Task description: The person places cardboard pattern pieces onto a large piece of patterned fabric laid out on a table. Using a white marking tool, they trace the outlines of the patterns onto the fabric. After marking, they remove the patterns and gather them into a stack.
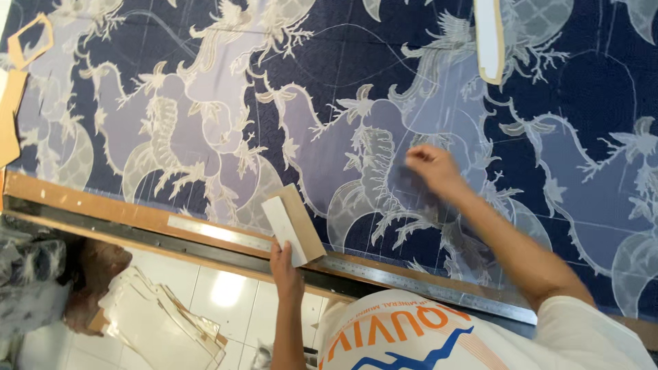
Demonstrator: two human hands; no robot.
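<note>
L hand gripped a stack of cardboard templates at the table edge, over the metal ruler. R hand, fingers pinched, pressed on patterned blue fabric.

No packages, labels, signs or screens in view. Only print: orange and blue lettering w/ a blue wave on the person's white shirt, bottom centre-right.

We saw a wooden table edge running from left to right, and below it a glossy white tiled floor that caught a bright glare of overhead light near its middle.
</note>
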